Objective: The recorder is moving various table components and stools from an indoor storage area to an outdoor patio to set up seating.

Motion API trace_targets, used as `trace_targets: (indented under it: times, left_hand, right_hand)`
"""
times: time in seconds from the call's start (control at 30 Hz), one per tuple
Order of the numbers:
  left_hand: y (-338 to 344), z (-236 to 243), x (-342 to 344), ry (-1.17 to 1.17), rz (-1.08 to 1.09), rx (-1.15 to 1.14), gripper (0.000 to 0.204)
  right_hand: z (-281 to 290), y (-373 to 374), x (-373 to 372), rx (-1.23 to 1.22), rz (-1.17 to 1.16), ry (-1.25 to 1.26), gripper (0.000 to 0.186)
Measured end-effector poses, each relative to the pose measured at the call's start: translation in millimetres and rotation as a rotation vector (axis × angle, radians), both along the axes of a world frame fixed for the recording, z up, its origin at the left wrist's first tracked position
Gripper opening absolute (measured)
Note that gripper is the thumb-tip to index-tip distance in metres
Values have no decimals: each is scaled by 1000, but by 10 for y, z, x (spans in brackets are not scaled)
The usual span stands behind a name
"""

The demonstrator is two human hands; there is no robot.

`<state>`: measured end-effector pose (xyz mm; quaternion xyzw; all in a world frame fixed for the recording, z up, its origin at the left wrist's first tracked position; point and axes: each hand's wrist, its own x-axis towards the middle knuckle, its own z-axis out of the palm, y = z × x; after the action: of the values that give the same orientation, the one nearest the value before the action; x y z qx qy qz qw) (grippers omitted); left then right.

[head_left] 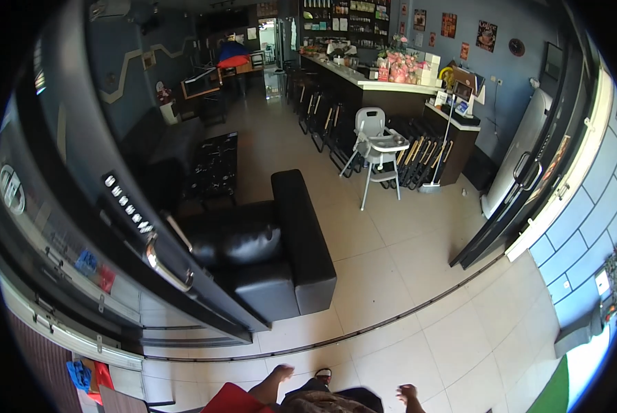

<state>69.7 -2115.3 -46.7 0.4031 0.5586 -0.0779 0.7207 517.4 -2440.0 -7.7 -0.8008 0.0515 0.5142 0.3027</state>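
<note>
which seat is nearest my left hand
The shiny black padded sofa in the foreground; others, like the grey plastic high chair, stand farther back.

Smooth, glossy leather-look sofa [285, 258]

Sofa [270, 255] ahead of the left hand [281, 374], high chair [379, 142] beyond it to the right, counter [399, 87] behind the chair

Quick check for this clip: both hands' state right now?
Left hand: nothing seen in it; open or closed cannot be told.
Right hand: nothing seen in it; open or closed cannot be told.
</note>
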Motion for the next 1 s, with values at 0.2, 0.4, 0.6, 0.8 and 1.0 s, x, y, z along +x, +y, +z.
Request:
trace_targets:
  times: [0.2,0.4,0.6,0.8,1.0]
  left_hand:
    - [1272,942,2125,-74,-121,179,41]
    - [2028,787,3189,-7,-60,104,43]
    - [2870,837,3539,250,-304,36,43]
    - [4132,1239,4233,-10,287,126,41]
    - [5553,977,4421,16,582,102,35]
  right_hand:
    - [-120,6,785,192,-274,59,50]
    - [68,1598,2508,352,-193,218,35]
    - [176,3469,4102,444,-31,444,25]
    - [-572,5660,5838,710,-355,1083,40]
    - [1511,9265,4573,781,347,-186,27]
